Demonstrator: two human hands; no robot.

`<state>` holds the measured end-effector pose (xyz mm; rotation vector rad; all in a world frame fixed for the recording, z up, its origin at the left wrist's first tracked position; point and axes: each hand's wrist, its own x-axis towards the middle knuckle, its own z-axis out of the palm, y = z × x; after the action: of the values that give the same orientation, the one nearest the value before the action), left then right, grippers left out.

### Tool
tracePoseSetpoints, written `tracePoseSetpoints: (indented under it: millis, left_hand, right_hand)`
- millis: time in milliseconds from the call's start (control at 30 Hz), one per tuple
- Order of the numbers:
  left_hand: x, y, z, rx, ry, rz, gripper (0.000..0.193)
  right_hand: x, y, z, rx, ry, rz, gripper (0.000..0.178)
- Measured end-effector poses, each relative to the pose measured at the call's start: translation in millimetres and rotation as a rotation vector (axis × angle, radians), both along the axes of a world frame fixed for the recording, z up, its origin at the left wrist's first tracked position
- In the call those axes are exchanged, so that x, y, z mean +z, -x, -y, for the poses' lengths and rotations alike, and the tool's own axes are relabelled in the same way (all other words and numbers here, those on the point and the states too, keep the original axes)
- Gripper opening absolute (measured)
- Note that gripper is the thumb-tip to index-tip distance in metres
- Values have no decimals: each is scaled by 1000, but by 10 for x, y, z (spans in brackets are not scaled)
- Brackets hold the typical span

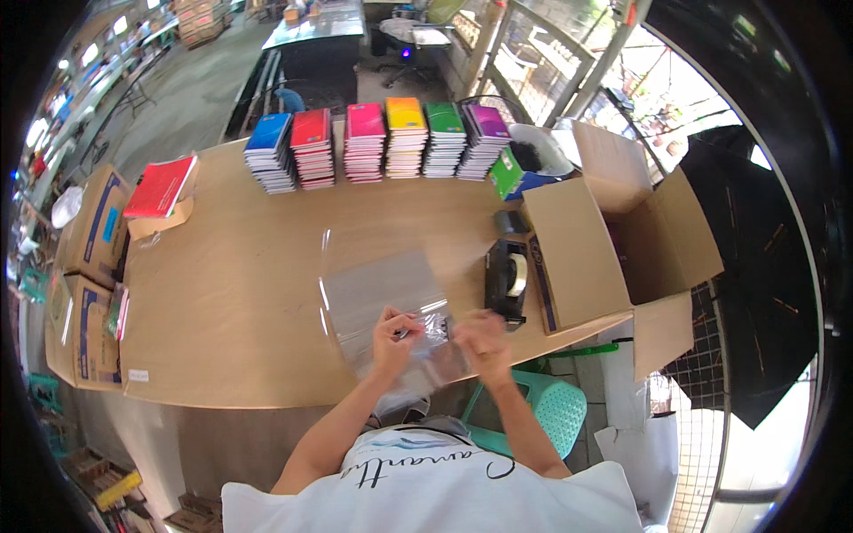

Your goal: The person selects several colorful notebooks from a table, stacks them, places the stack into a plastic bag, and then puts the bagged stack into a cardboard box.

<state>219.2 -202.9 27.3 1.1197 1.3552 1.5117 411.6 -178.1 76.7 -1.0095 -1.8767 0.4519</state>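
Note:
A clear plastic sheet or bag (378,286) lies across the near edge of the brown table, its lower end hanging toward my lap. Over it, my left hand (396,341) is closed in a pinch; a small dark bit shows at the fingers, too small to name. Between my hands is a shiny clear plastic piece (434,328) with dark marks, near the left fingertips. My right hand (482,343) is raised just to its right, smeared by motion, so its fingers cannot be read. Beyond it stands a black tape dispenser (505,282) with a pale roll.
Several notebook stacks (404,142) in different colours line the far edge. An open cardboard box (577,253) stands at the right. Red notebooks (162,186) lie in a carton at the far left, near cardboard boxes (91,329). A green stool (542,409) is below the table.

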Motion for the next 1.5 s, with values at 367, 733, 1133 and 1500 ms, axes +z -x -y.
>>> tracePoseSetpoints:
  millis: [367,733,1133,1500]
  left_hand:
    - [52,-22,-45,-2,-9,-12,14]
    - [16,-24,-18,-19,-95,6,18]
    - [22,-50,54,-45,-25,28,19]
    - [11,-64,64,-89,-80,45,26]
  right_hand:
    - [-559,-1016,-501,-665,623,-137,26]
    - [-312,87,381,-319,1047,-1113,12]
    - [81,441,540,-329,837,-278,27]
    - [115,481,225,-291,908,-82,27]
